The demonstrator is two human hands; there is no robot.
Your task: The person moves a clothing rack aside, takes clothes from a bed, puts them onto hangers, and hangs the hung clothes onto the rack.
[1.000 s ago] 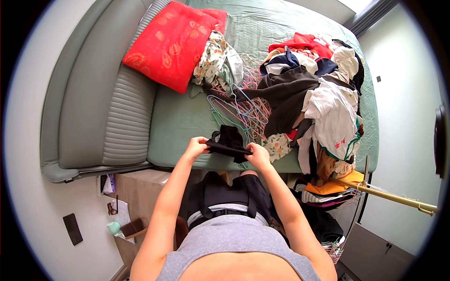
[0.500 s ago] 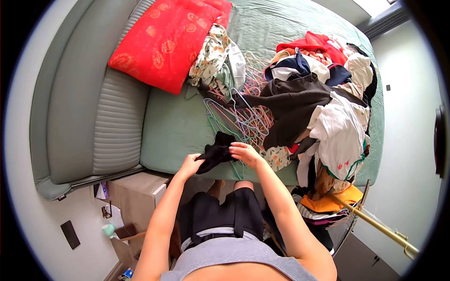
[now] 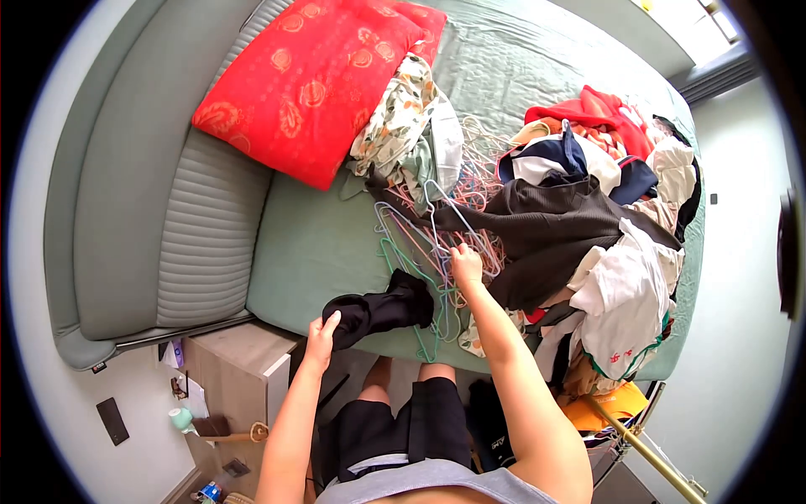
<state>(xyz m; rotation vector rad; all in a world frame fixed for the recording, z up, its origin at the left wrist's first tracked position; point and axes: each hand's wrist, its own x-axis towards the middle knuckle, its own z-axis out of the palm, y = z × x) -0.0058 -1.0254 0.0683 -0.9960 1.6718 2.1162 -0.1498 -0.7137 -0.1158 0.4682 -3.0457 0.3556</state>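
Note:
My left hand [image 3: 319, 342] is closed on one end of a black garment [image 3: 379, 311], which stretches out over the front edge of the bed. The garment's other end lies bunched against green hangers [image 3: 430, 343]. Over the hanger pile, my right hand [image 3: 466, 265] has its fingers curled at a light blue clothes hanger [image 3: 430, 220]; part of that grip is hidden by the hand. Pink and white hangers [image 3: 483, 181] lie tangled beyond it. Right of this hand spreads a dark ribbed garment [image 3: 537, 214].
A heap of clothes with a white shirt [image 3: 621, 302] covers the bed's right side. A red pillow [image 3: 311, 84] and a leaf-print cloth [image 3: 399, 118] lie at the upper left. The bedside cabinet [image 3: 239, 361] stands lower left. A gold rail [image 3: 646, 454] is at lower right.
My right hand has left the black garment and moved up and right to the hangers. The garment now extends to the right from my left hand. The view has shifted slightly.

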